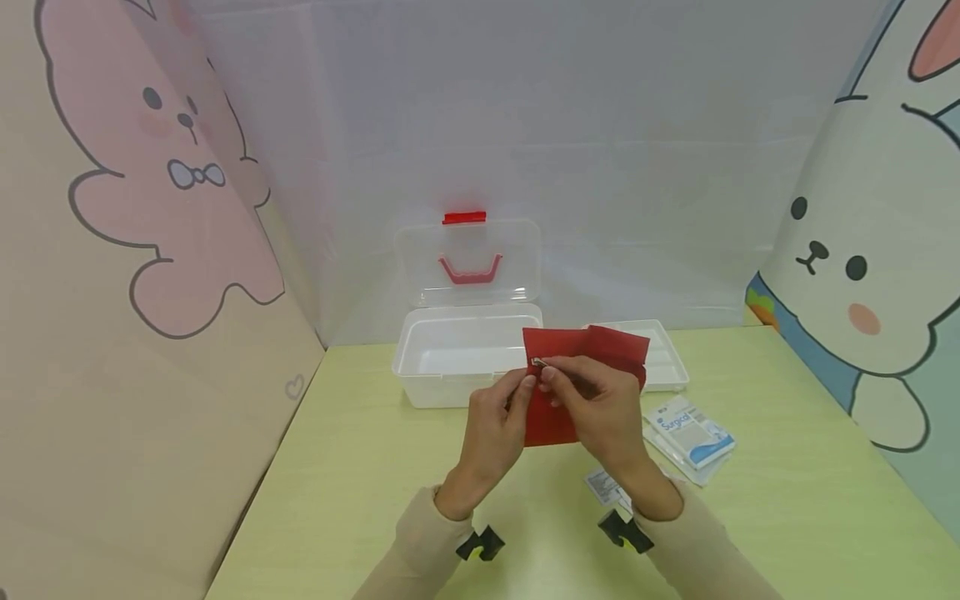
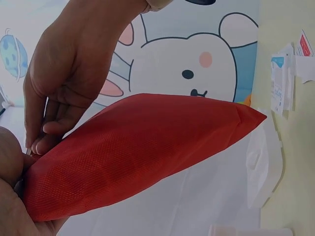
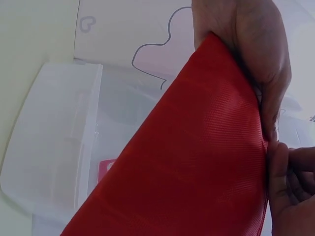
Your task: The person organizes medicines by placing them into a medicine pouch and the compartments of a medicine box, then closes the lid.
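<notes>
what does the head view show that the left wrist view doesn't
Only the head view: the clear lid with its red handle, and the pink cartoon figure.
Only the left wrist view: a blue spotted oval print near the left edge.
Both: the left hand, right hand, red pouch, white tray and Surgical packet.

I have the box (image 1: 429, 393) at the back of the table (image 1: 337, 467), its lid (image 1: 420, 262) upright behind it and the tray (image 1: 666, 358) just to its right. In front of both I see the pouch (image 1: 551, 425), with the left fingers (image 1: 519, 397) and right fingers (image 1: 561, 382) before it. To the right, nearer than the tray, a packet (image 1: 692, 433) lies on a second packet (image 1: 670, 449), and a smaller packet (image 1: 602, 486) lies nearer me on their left, partly behind the right wrist (image 1: 656, 493).
</notes>
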Action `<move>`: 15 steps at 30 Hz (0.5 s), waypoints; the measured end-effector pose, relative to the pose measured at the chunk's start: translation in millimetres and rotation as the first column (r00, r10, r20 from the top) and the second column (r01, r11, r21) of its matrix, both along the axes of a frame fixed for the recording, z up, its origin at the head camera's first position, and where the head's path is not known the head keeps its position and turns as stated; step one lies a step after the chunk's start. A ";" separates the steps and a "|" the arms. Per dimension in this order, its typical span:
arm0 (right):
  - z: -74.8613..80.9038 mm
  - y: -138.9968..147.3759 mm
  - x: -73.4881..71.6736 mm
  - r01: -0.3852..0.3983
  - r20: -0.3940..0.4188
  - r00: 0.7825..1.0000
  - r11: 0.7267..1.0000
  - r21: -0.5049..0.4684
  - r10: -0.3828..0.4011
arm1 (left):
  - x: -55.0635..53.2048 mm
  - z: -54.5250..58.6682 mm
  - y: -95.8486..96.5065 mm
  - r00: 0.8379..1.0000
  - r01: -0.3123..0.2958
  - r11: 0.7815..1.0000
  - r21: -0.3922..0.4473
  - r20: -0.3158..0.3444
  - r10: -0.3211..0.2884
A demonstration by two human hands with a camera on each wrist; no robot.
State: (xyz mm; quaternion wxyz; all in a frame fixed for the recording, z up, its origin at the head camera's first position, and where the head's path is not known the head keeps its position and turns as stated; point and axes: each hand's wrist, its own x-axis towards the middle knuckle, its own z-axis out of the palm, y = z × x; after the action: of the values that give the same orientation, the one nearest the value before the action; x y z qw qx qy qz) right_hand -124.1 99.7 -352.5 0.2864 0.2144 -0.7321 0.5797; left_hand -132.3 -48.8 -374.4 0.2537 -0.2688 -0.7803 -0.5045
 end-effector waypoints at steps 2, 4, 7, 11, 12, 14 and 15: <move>2.1 -0.6 0.5 0.036 -0.009 0.999 0.999 0.037 -0.035 | 0.4 -0.2 0.1 1.000 0.002 1.000 -0.001 -0.003 -0.002; 4.1 -0.8 0.8 0.060 0.000 0.998 0.996 0.065 -0.060 | 0.9 -0.3 0.1 1.000 0.004 1.000 -0.005 -0.005 -0.004; 5.2 0.1 0.1 0.057 0.024 0.998 0.995 0.076 -0.059 | 1.3 -0.8 0.4 1.000 0.005 1.000 -0.014 -0.014 -0.005; 5.5 1.8 0.0 0.026 0.072 0.997 0.997 0.076 -0.032 | 0.8 -3.1 0.7 1.000 0.013 1.000 -0.002 -0.025 -0.013; 5.7 2.1 0.0 0.019 0.081 0.996 0.997 0.077 -0.025 | 0.6 -3.3 0.8 1.000 0.016 1.000 0.009 -0.027 -0.016; 6.2 2.5 0.1 0.008 0.098 0.995 0.997 0.077 -0.015 | 0.3 -2.7 1.3 0.999 0.020 0.999 0.034 -0.026 -0.019; 6.5 2.6 0.1 0.005 0.102 0.995 0.997 0.078 -0.013 | 0.1 -2.0 1.7 1.000 0.021 0.999 0.046 -0.023 -0.020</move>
State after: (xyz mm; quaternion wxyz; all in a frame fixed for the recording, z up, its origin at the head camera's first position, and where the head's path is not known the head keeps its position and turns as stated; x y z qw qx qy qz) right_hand -124.0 102.3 -346.0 0.2425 0.1920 -0.7688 0.5597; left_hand -132.2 -47.2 -376.4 0.2635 -0.2762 -0.7627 -0.5220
